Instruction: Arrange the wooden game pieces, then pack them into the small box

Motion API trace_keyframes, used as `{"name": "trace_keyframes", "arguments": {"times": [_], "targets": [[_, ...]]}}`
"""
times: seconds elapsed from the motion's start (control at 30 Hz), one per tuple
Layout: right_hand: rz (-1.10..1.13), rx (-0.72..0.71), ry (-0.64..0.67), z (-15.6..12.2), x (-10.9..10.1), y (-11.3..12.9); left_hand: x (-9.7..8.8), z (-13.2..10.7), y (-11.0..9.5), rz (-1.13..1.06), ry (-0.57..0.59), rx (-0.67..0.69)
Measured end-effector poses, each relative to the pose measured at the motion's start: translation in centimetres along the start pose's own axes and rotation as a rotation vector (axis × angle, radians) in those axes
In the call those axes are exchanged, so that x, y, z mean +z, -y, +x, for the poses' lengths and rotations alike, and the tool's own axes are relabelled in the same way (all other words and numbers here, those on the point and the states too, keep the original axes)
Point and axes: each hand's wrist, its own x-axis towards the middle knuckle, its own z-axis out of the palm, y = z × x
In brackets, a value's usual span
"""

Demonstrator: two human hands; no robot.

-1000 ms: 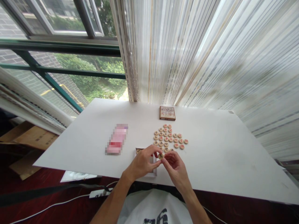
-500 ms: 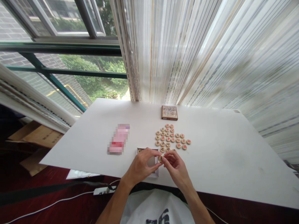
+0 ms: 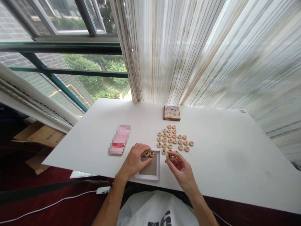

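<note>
Between the thumb and fingers of my right hand (image 3: 180,166) is a Chinese chess piece (image 3: 168,156) with a black character, held tilted just right of the box. My left hand (image 3: 135,159) lies over the left side of a shallow open box (image 3: 158,171), thumb and fingers apart. Beside its fingertips, a short row of chess pieces (image 3: 151,153) rests along the box's far edge; part of that row is hidden by the hand. Several more round wooden pieces (image 3: 169,141), marked in red or black, lie face up beyond my right hand.
A patterned box lid (image 3: 171,113) sits at the table's far side. Left of the pieces lies a pink, blurred-out flat object (image 3: 120,139). All stand on a white table (image 3: 225,150) by a window and a striped string curtain (image 3: 162,50).
My hands have moved apart. The left has let go of the piece and shifted left over the box; the right has carried the piece slightly right. The view has shifted a little.
</note>
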Motion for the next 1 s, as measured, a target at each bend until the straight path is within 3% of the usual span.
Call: {"name": "trace_keyframes", "arguments": {"times": [0.43,0.77,1.0], "targets": [[-0.080,0.005,0.030,-0.3,0.2,0.4,0.4,-0.2,1.8,0.003,0.056,-0.047],[-0.179,-0.075,-0.027,-0.2,0.2,0.6,0.0,0.7,0.1,0.057,0.076,-0.007],[-0.241,-0.051,-0.026,-0.4,0.2,0.9,1.0,1.1,0.4,0.027,0.099,-0.001]]}}
